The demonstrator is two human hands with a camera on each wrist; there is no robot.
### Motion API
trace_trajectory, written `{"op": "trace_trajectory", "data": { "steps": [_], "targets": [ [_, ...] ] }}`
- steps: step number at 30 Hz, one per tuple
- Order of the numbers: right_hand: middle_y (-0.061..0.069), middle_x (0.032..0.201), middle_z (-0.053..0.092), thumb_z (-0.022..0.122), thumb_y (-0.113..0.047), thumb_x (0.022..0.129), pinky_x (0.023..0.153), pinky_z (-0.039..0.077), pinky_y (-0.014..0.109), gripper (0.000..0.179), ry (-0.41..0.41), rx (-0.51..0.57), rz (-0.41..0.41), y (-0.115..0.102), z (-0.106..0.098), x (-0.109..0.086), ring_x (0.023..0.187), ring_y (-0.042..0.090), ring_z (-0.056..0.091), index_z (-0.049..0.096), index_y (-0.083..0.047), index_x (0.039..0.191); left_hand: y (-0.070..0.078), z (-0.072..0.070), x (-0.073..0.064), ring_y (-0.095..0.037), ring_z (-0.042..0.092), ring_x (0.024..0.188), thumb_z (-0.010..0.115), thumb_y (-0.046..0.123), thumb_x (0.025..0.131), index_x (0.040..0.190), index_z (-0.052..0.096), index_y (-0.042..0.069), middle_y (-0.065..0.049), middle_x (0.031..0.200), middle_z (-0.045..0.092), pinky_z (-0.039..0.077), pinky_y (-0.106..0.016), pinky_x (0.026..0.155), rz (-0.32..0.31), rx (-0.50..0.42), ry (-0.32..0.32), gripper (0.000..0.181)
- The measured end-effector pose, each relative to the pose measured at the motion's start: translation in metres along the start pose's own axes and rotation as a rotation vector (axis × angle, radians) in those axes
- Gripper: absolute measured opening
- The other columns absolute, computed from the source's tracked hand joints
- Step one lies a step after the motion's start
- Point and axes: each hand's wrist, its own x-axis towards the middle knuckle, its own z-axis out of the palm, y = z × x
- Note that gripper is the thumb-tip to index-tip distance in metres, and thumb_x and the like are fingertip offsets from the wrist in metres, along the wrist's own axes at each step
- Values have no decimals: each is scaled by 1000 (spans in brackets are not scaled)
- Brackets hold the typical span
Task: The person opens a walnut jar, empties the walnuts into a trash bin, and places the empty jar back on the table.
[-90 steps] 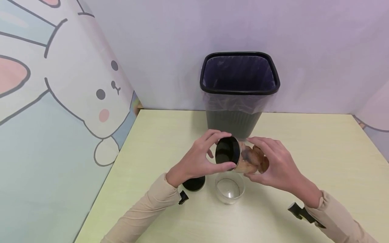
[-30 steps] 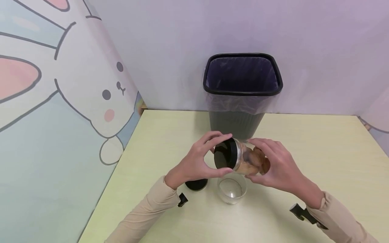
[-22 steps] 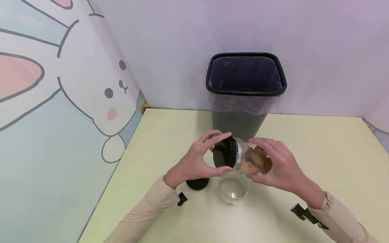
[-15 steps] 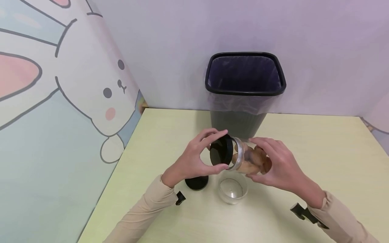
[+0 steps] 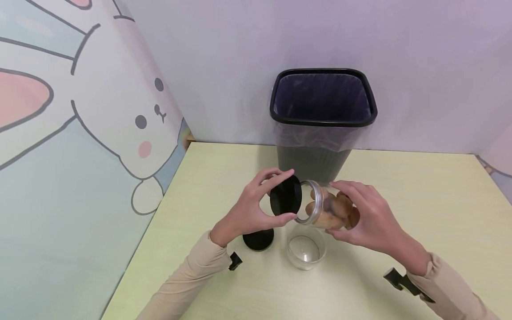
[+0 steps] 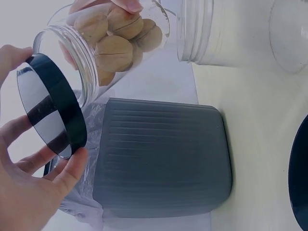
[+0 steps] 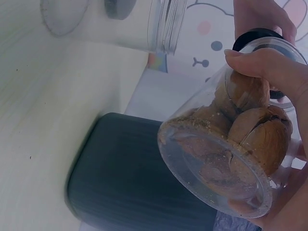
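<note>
My left hand [image 5: 252, 206] pinches a black screw lid [image 5: 286, 196] at its edge, between thumb and fingers. A narrow gap separates the lid from the threaded mouth of a clear jar [image 5: 318, 203], which my right hand [image 5: 370, 218] grips around its base end. The jar lies tilted on its side in the air, mouth toward the left hand. Inside are several round brown nuts [image 6: 114, 53] with cracked shells. Fine crumbs show at the jar's bottom in the right wrist view. Below stands a second clear jar [image 5: 306, 251], uncapped, with nothing seen in it.
Another black lid [image 5: 258, 241] lies on the pale table [image 5: 420, 200], left of the standing jar. Behind the hands is a grey bin [image 5: 312, 162] with a black rim and a plastic liner. A wall with a cartoon rabbit [image 5: 120, 106] borders the left side.
The lid has come off the jar: my left hand has drawn it leftward, baring the threaded mouth. My right hand keeps its hold on the jar, nearly still.
</note>
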Motion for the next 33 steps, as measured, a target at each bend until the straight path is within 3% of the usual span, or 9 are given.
{"op": "trace_trajectory", "data": {
  "steps": [5,9,17,25,33],
  "targets": [
    [10,113,61,84,-48,54,81,39,39,85,-4,3,13,1,-2,-1,95,22,55,58,-3,122,-3,0,-1,-16,46,110,78,36,73,141,47,20,-3,125,45,42,-31,90,-11,11,5,76],
    [10,112,61,81,-53,58,81,38,38,84,-7,5,29,2,-3,-4,94,22,55,58,-4,122,-5,1,-2,-15,45,113,77,38,74,141,46,22,-1,126,45,42,-32,90,-33,21,6,76],
    [10,112,61,85,-48,53,82,38,38,87,-15,3,52,3,-4,-6,95,21,55,58,-3,122,-11,-1,-5,-16,44,115,78,37,73,141,47,22,-1,129,46,42,-33,90,-58,40,41,75],
    [10,112,61,86,-46,50,81,38,38,88,-11,-7,57,4,-8,-10,94,22,55,58,-4,122,-10,-3,-9,-16,44,109,81,35,71,140,48,23,0,127,44,42,-32,76,-112,67,58,77],
    [10,112,61,84,-50,54,81,38,38,87,3,-13,45,7,-12,-12,94,23,56,58,-4,122,-13,-2,-11,-17,42,108,83,32,70,138,51,21,0,129,45,40,-38,85,-156,94,77,76]
  ]
}}
